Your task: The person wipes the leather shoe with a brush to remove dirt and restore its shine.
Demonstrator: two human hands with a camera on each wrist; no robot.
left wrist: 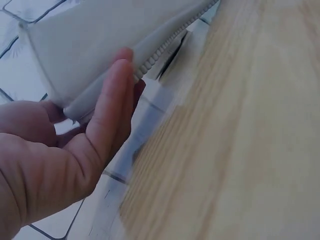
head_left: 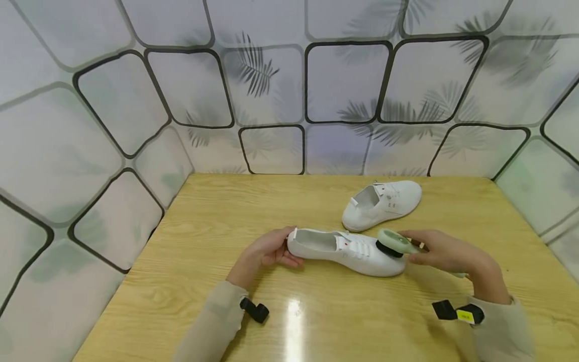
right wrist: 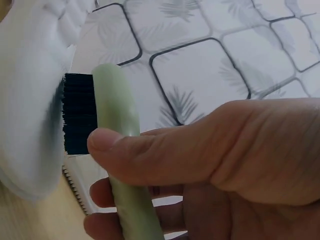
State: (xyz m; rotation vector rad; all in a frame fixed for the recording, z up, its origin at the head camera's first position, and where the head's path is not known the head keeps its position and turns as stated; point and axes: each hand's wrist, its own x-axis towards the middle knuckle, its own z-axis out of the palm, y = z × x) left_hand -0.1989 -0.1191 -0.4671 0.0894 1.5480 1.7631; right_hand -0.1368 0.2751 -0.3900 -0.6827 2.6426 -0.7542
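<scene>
A white lace-up shoe (head_left: 362,258) points to the right in the head view, and my left hand (head_left: 273,248) holds its heel. In the left wrist view the fingers (left wrist: 111,110) lie under the sole edge while the thumb is at the back of the heel. My right hand (head_left: 445,250) grips the pale green handle of a shoe brush (head_left: 394,242). Its dark bristles (right wrist: 80,114) are against the toe of the shoe in the right wrist view. The thumb lies along the brush and the other fingers curl round its handle.
A second white shoe (head_left: 383,205) stands behind the held one, toe to the right. Both are at a wood-grain table (head_left: 217,211). Patterned panels (head_left: 271,90) with dark outlines and leaf prints rise along the table's back and sides.
</scene>
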